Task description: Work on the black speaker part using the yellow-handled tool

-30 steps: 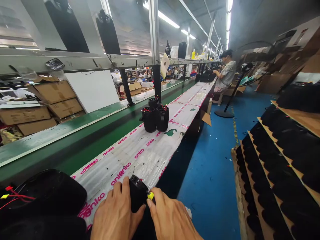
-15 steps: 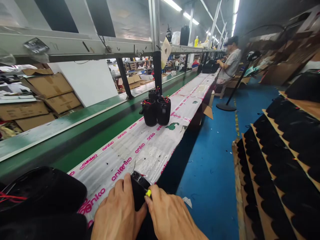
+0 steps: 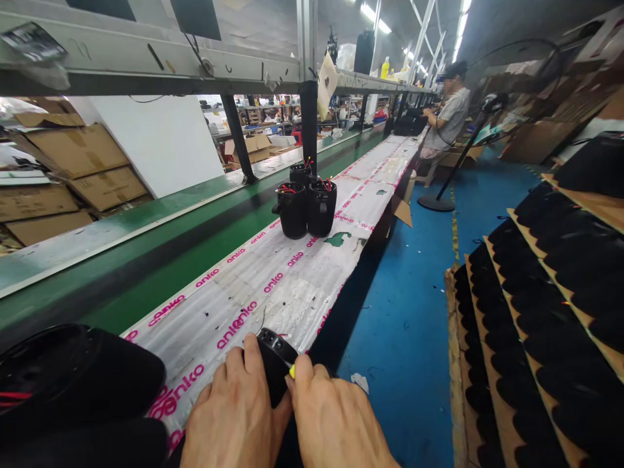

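My left hand point(image 3: 234, 416) and my right hand point(image 3: 331, 422) meet at the bottom of the view on a small black part point(image 3: 273, 356) at the near edge of the bench. The left fingers wrap its left side. The right thumb and forefinger pinch a small yellow piece point(image 3: 292, 372) against its right side. Most of the black part is hidden under my hands. A black fabric-covered shell point(image 3: 73, 377) with red wires lies just to the left of my left hand.
The bench top point(image 3: 273, 286) is covered in white plastic printed with pink "anko". Three black cylinders with red wires point(image 3: 306, 207) stand farther along. A green conveyor point(image 3: 160, 260) runs left. Stacked black parts on cardboard point(image 3: 546, 312) fill the right. A person point(image 3: 451, 114) works far down.
The view has tipped slightly so the bench sits higher in frame. My hands have stayed on the black part, the right fingers closing tighter over the yellow piece.
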`<state>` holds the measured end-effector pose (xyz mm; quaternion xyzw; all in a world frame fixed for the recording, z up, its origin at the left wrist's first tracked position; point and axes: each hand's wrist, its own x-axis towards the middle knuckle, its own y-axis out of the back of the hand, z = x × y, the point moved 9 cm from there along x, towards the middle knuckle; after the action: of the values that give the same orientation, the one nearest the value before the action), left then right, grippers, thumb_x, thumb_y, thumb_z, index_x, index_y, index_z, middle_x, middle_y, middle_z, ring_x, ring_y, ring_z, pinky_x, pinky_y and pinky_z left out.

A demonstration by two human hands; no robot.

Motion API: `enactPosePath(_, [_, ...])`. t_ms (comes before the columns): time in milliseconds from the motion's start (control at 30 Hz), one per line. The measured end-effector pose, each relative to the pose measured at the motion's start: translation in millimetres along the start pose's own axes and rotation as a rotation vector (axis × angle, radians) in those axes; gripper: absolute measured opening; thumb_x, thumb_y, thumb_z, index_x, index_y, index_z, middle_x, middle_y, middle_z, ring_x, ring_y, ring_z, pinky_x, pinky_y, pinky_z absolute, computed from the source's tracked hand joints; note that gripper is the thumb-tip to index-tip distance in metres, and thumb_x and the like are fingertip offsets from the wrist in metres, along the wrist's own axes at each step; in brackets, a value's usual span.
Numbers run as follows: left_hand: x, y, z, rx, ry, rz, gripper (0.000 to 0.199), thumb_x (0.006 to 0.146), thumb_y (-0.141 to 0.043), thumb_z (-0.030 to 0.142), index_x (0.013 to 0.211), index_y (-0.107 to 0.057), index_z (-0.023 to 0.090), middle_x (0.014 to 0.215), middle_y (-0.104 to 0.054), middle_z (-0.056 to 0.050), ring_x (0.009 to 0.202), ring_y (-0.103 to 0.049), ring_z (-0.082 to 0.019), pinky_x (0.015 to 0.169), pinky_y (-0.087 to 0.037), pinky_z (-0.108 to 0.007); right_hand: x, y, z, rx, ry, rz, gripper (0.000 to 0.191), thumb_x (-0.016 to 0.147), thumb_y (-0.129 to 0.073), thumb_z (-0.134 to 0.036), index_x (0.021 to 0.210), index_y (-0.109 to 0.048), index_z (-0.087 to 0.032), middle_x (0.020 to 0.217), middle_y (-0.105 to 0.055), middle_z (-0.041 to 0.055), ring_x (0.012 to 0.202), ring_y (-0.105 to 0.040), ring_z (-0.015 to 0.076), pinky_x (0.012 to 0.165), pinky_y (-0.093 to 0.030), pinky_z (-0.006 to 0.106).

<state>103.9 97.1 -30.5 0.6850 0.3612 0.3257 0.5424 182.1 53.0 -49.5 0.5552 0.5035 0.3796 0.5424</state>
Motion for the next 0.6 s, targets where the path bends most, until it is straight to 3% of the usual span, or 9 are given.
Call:
enactPosePath(233, [2, -8.6, -5, 0.014, -0.046, -0.006, 0.055, 0.097, -0.028, 0.035, 0.136, -0.049, 0.001, 0.097, -0.064, -0.018, 0.078, -0.069, -0.029, 0.065, -0.056, -0.038, 8, 6, -3, -0.080, 0.014, -0.072, 0.039, 0.087, -0.038, 0.002, 0.113, -0.059, -0.017, 0.079, -0.070, 0.0108, 0.059, -0.071, 0.0264, 0.046, -0.055, 0.033])
enactPosePath(600, [8, -13.6, -7, 0.003, -0.047, -0.042, 0.057, 0.092, -0.037, 0.033, 0.139, -0.042, -0.001, 0.099, -0.065, -0.019, 0.081, -0.069, -0.029, 0.064, -0.055, -0.035, 15, 10, -4, -0.052, 0.021, -0.117, 0.035, 0.085, -0.043, 0.002, 0.110, -0.060, -0.016, 0.078, -0.071, 0.0106, 0.065, -0.073, 0.0268, 0.052, -0.058, 0.033])
